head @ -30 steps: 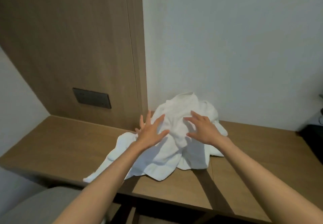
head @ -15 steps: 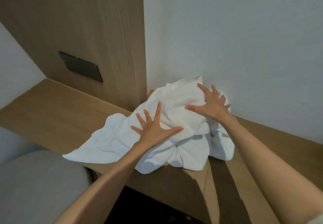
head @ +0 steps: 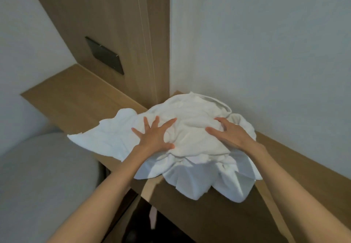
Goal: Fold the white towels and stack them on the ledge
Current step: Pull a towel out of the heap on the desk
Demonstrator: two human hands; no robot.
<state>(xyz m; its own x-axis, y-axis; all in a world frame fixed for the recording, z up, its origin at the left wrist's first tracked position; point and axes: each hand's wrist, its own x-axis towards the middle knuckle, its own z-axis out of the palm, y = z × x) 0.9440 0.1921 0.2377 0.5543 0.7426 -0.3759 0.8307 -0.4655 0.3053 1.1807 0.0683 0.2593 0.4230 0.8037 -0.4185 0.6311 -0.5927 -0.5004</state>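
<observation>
From the head view, your left hand (head: 153,138) lies flat on the towels (head: 191,108), fingers spread wide, palm pressing the left slope of the heap. Your right hand (head: 230,135) sits on the right side, thumb out, fingers bent with their tips sunk in a fold; you cannot tell whether they grip the cloth or only press it. The towels are a crumpled white pile on the ledge (head: 76,94), in the corner where the panel (head: 114,18) meets the wall (head: 256,43) — one flap trails left, others droop over the front edge. A dark plate (head: 104,55) is set in the panel — a grey seat (head: 43,176) lies below left
</observation>
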